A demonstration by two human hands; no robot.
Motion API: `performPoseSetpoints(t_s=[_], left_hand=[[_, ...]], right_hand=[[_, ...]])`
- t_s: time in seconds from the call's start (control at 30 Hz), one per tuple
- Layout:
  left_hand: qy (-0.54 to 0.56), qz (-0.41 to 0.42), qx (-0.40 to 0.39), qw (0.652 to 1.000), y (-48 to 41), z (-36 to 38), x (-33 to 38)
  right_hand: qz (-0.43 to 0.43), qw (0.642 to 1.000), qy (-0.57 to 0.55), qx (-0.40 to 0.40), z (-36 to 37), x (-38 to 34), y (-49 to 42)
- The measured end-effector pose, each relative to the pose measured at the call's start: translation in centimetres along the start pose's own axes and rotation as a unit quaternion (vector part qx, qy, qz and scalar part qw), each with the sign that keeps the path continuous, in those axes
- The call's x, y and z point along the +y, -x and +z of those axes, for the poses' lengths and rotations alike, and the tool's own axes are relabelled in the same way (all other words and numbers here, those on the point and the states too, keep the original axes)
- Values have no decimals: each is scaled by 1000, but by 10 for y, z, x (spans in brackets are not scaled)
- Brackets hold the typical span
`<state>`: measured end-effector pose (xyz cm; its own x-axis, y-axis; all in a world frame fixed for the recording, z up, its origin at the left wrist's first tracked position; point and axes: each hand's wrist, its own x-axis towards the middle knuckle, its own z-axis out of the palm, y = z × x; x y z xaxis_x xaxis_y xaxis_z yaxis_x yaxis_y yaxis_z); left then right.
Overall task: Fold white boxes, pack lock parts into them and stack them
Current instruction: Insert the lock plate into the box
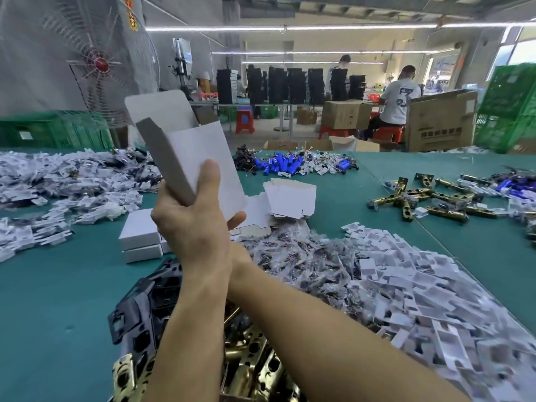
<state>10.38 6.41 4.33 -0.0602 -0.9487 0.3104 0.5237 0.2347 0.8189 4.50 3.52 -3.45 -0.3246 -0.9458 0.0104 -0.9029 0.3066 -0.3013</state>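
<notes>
The left hand point(197, 224) grips a half-folded white box point(203, 158) upright above the green counter point(58, 300). The right hand point(237, 220) is mostly hidden behind it. Closed boxes point(139, 236) lie at 9 o'clock, brass latch bolts point(435, 198) at 2 o'clock.

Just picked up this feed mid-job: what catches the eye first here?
A half-folded white box, flap up, is held up at centre by the left hand. Below-left of it, closed white boxes sit stacked on the green table. Brass lock parts lie heaped at the bottom edge, with blue cylinders across the table.
</notes>
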Motion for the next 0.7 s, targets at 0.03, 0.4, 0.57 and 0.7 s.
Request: performPoseSetpoints(t_s=[0.03,0.4,0.57,0.7], left_hand=[[-12,-3,4,1000,0,0,1],[-3,-57,-61,997,-6,1,-7],[21,-132,-151,980,3,4,-13],[24,-187,-254,949,11,5,-17]], right_hand=[[13,1000,-3,-9,-3,2,-1],[73,960,-204,180,-34,29,22],[133,898,-338,248,-83,85,57],[107,770,-484,402,-127,108,89]])
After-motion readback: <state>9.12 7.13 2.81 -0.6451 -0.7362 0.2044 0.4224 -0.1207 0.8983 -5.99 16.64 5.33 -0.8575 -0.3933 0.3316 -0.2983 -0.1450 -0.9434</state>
